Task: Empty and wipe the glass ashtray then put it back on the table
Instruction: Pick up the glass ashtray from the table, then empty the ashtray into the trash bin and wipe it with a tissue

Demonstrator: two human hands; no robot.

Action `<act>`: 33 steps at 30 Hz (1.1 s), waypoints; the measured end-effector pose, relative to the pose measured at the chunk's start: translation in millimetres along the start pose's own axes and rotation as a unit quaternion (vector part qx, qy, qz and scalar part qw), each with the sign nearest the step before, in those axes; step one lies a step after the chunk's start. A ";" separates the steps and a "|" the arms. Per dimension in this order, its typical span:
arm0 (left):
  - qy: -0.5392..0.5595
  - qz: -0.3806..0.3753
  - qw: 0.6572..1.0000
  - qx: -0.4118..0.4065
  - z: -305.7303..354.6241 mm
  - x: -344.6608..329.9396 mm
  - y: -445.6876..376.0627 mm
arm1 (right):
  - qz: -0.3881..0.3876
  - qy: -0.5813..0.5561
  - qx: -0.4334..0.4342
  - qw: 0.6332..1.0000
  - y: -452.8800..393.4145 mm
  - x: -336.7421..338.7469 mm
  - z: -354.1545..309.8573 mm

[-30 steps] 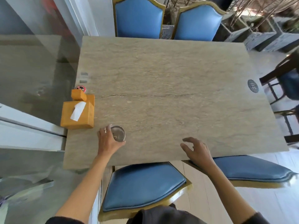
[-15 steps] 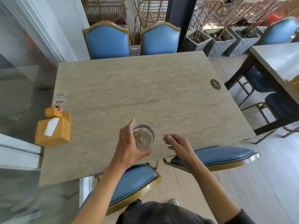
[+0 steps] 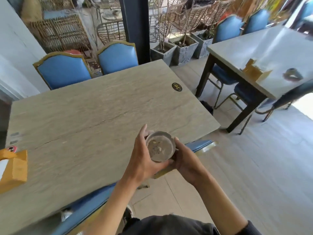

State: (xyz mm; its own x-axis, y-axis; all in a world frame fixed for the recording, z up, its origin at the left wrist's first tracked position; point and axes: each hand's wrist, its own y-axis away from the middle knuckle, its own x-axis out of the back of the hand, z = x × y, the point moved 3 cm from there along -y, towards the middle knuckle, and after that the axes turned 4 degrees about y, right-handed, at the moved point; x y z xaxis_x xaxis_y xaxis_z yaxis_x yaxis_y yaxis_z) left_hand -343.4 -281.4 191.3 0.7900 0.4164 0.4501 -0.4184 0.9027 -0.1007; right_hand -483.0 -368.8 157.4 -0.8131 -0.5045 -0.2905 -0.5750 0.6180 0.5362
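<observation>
Above the table [image 3: 84, 116] edge, glass ashtray [image 3: 160, 146] clasped between both hands' fingers [image 3: 144, 133]; oval badge [image 3: 177, 86] unreadable.

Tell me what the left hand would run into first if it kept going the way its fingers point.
Judged from one view, the left hand, gripping the glass ashtray with fingers aimed away from the body, would pass low over the table toward the oval number plaque. The path looks free; depth is uncertain.

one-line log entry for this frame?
stage: ashtray lifted, not emptied | ashtray: upright, debris inside, over table near edge | left hand: gripping | right hand: gripping
</observation>
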 end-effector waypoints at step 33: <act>-0.058 -0.276 0.959 -0.025 13.3 -278.6 -249.2 | 0.123 -0.346 0.000 0.930 -87.3 355.1 -128.1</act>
State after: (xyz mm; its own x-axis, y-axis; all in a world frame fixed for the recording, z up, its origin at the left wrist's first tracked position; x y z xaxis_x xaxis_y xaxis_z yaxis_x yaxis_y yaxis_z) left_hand -465.2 -623.8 102.9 0.8287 -0.1383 0.5424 0.0737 0.9875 0.1391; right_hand -709.8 -679.1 108.9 -0.7839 0.1619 -0.5994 -0.3630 0.6637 0.6540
